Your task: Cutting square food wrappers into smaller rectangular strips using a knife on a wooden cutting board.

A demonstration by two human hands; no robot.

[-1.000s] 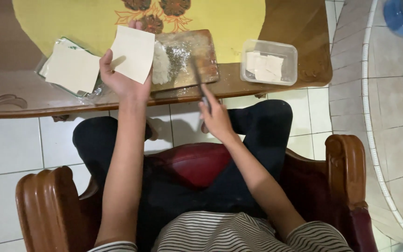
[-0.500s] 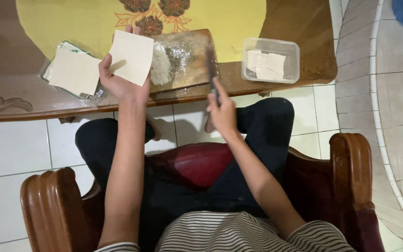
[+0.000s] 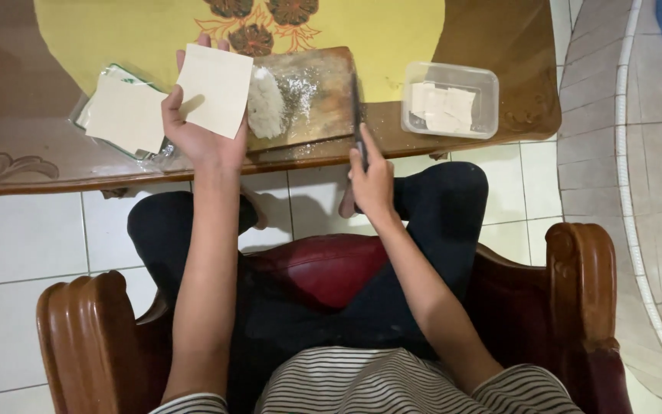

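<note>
Fingers (image 3: 193, 115) of left hand (image 3: 201, 138) are pinching a square wrapper (image 3: 214, 90); right hand (image 3: 371, 180) is gripping a knife (image 3: 357, 115) over the floured board (image 3: 308, 96), filling step pending.

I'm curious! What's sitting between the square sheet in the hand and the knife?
In the head view, a white mound of filling on the wooden board lies between the square sheet in the left hand and the knife in the right hand.

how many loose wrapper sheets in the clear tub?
2 visible: one at the left, one at the right of the clear tub, overlapping. More may lie underneath.
</note>
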